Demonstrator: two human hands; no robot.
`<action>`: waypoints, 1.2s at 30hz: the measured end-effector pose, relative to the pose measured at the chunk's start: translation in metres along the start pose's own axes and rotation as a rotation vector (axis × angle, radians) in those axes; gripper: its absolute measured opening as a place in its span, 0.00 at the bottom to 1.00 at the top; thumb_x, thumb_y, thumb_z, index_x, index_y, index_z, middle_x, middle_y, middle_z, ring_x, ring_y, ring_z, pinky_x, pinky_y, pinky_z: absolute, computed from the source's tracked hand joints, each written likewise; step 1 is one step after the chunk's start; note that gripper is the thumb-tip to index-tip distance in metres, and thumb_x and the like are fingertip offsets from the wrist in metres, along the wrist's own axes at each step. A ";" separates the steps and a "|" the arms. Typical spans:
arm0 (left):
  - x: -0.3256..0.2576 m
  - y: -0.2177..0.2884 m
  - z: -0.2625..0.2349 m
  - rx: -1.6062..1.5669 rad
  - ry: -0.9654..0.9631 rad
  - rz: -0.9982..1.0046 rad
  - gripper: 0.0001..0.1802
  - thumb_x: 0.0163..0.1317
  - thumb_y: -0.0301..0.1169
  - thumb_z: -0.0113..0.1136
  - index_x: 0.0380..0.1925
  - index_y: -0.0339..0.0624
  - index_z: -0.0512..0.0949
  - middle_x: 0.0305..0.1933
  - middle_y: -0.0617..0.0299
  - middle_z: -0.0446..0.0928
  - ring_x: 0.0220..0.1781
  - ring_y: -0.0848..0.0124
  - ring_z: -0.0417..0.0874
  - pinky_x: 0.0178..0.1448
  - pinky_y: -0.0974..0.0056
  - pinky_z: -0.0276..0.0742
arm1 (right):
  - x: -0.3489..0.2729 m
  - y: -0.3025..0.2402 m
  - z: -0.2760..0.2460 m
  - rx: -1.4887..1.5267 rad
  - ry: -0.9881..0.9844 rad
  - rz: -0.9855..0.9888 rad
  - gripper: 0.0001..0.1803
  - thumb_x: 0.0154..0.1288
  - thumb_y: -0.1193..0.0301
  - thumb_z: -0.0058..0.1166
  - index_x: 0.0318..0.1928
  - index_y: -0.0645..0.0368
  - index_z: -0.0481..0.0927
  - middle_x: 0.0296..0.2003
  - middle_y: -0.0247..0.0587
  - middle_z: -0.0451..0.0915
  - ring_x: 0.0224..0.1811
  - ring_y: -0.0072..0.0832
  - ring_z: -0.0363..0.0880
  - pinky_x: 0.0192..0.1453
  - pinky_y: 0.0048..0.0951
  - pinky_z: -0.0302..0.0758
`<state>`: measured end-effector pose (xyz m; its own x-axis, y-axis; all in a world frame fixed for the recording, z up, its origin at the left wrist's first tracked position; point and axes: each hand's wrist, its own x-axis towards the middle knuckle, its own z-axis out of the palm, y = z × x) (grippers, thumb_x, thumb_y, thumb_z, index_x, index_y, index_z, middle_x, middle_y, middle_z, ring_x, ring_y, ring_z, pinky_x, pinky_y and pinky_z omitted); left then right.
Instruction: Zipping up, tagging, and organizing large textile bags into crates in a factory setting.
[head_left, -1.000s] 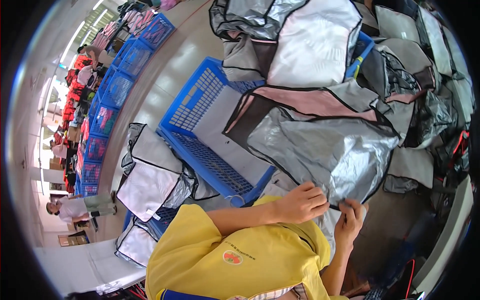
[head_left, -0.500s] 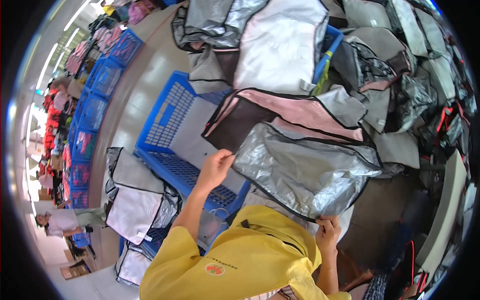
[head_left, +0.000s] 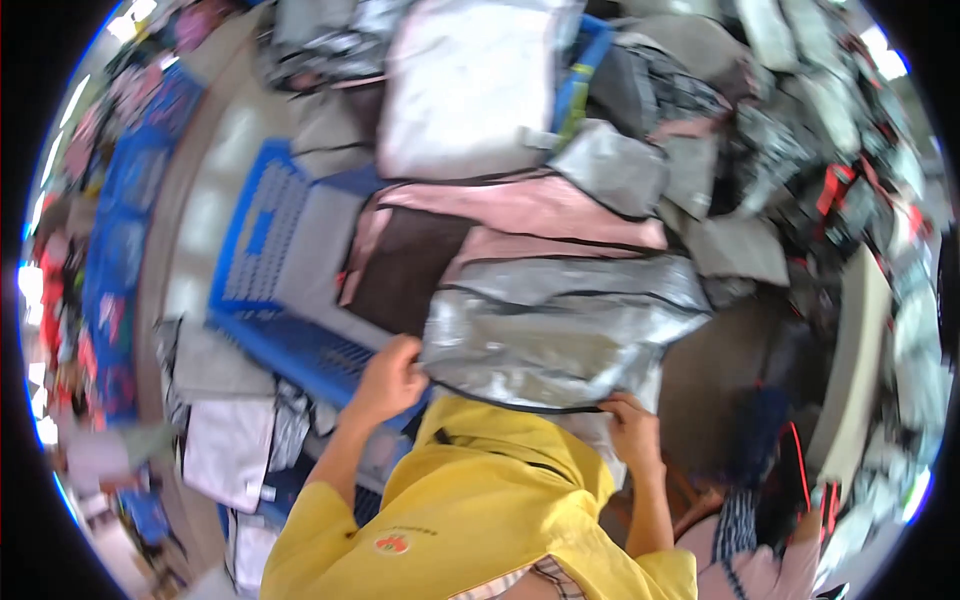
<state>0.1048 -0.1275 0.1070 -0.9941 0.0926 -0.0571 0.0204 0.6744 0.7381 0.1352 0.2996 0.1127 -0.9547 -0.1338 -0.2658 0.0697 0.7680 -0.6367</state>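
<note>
Both hands (head_left: pixel 390 380) (head_left: pixel 630 430) pinch silver sheet's (head_left: pixel 560 330) near edge.

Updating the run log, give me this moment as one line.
left hand: grips silver foil-lined fabric piece, left edge | right hand: grips its lower edge | piece: spread over blue plastic crate

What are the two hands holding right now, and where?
Both grip the silver bag panel: left hand at its lower left corner, right hand on its lower edge.

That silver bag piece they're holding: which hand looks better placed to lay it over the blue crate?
Probably the left hand: it grips the silver bag piece at the corner right beside the blue crate. The right hand pinches the lower edge, farther from the crate.
</note>
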 end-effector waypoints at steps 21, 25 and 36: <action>-0.046 0.059 0.047 0.426 -0.059 0.147 0.13 0.52 0.28 0.67 0.39 0.50 0.80 0.43 0.57 0.73 0.47 0.59 0.79 0.48 0.56 0.78 | 0.138 -0.086 0.056 -0.149 -0.009 -0.561 0.34 0.55 0.78 0.65 0.65 0.57 0.77 0.55 0.47 0.84 0.47 0.50 0.86 0.48 0.46 0.84; -0.046 0.059 0.050 0.446 -0.100 0.191 0.09 0.54 0.31 0.65 0.36 0.49 0.79 0.41 0.58 0.72 0.45 0.59 0.79 0.46 0.56 0.78 | 0.120 -0.109 0.061 -0.031 0.013 -0.449 0.31 0.54 0.79 0.63 0.63 0.55 0.80 0.46 0.46 0.84 0.43 0.51 0.85 0.46 0.47 0.83; -0.037 0.075 0.049 0.559 -0.248 0.314 0.10 0.57 0.33 0.62 0.37 0.43 0.78 0.40 0.56 0.74 0.42 0.59 0.81 0.44 0.56 0.76 | 0.092 -0.082 0.071 0.039 0.055 -0.427 0.24 0.50 0.80 0.60 0.51 0.56 0.86 0.41 0.45 0.84 0.39 0.49 0.85 0.43 0.45 0.82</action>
<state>0.1486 -0.0445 0.1310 -0.8795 0.4655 -0.0987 0.4218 0.8587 0.2912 0.0619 0.1794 0.0890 -0.9141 -0.4001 0.0663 -0.3257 0.6267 -0.7079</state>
